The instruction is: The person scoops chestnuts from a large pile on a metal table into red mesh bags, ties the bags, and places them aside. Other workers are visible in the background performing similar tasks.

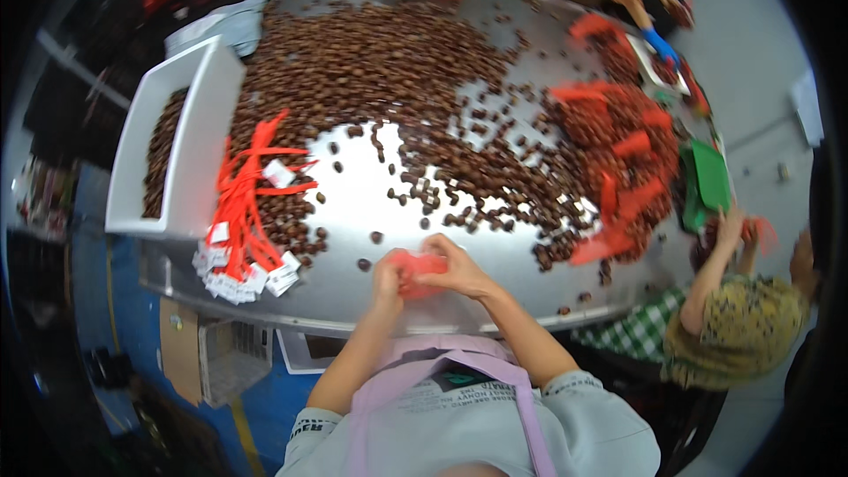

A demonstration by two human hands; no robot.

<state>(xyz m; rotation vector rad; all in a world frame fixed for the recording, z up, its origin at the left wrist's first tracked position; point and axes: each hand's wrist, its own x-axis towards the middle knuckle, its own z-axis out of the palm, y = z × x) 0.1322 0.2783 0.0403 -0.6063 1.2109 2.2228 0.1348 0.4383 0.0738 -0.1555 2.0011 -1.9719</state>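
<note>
Red netting [419, 266] held bunched between left hand [389, 278] and right hand [457, 271], both grips closed on it | located above metal table [349, 203], near its closest edge | brown nuts [371, 49] spread beyond | tagged red strips [246, 203] piled left, beside white bin [196, 141]

The nut pile [353, 53] covers the surface [353, 199]; left of the pile, a bin [205, 124]; right, filled nets [609, 146]; front left, empty nets [252, 199]; in front, a held net [422, 274].
</note>
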